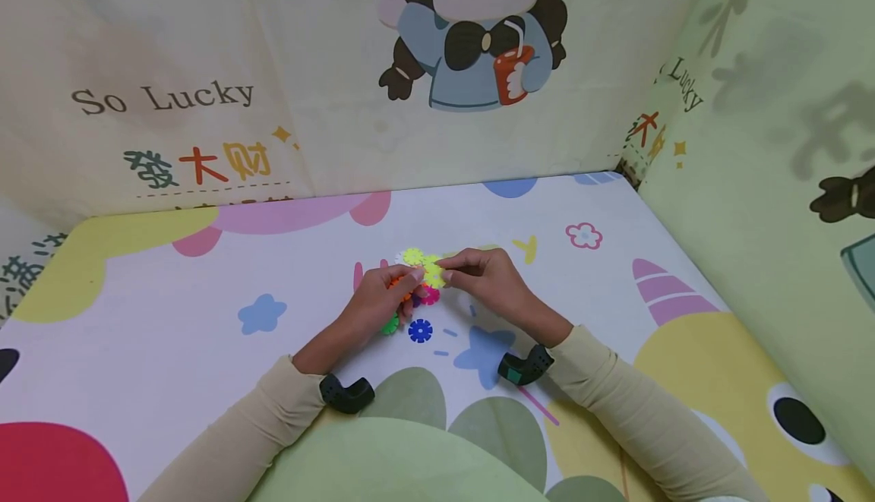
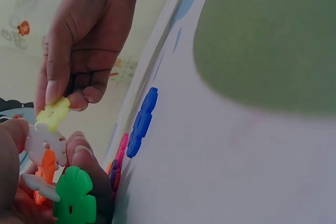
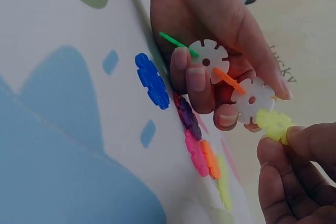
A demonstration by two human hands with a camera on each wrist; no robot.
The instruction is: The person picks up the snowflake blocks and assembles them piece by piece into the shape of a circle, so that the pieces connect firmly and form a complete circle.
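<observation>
When viewed from the person's side, with the blue disc (image 1: 420, 330) on the table (image 1: 205, 380) as reference, the left hand (image 1: 379, 293) is beyond it and to its left, the right hand (image 1: 488, 270) beyond and to its right. Left hand: grasping a disc chain (image 3: 224, 77), fingers curled about it. The chain is held off the table, beyond the blue disc; members in order: green disc (image 2: 76, 195), white disc (image 3: 218, 59), orange disc (image 3: 231, 82), second white disc (image 3: 243, 106). Right hand: pinching a yellow disc (image 3: 275, 124) between thumb and fingers, its edge meeting the second white disc; depth of engagement cannot be told. Loose beyond the blue disc, close together: purple disc (image 3: 189, 119), pink disc (image 3: 196, 153), another orange disc (image 3: 210, 159), another yellow disc (image 3: 223, 184). Printed blue star (image 1: 484, 354): right of the blue disc, slightly nearer the person.
</observation>
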